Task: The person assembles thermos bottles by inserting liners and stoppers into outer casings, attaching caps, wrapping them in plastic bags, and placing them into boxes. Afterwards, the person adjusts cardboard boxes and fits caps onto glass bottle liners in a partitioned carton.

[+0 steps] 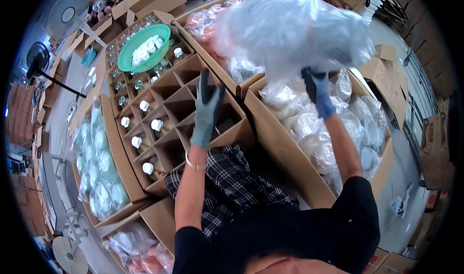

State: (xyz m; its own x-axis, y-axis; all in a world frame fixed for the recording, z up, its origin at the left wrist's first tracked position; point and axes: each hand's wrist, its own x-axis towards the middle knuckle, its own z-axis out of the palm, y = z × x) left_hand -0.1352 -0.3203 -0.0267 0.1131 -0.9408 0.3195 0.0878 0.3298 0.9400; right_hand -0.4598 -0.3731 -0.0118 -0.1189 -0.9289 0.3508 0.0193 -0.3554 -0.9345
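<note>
My left hand [208,111], in a grey-green glove with dark fingers, is over a divided cardboard box [166,88]. Its fingers are spread and hold nothing. Capped bottles [156,125] stand in several cells on that box's left side. My right hand [319,91], in a blue glove with dark fingertips, closes on the lower edge of a large, crumpled clear plastic bag [295,30]. This bag is blurred and spreads above the boxes on the right. Below my right hand, an open carton [275,139] holds clear plastic-wrapped items [314,134].
A green bowl [164,47] of white caps [147,51] rests on a box of bottles. Pale green wrapped items [99,163] fill a carton at left. A dark plaid cloth [237,177] lies by my body. A fan [67,14] and another person [99,6] are farther back.
</note>
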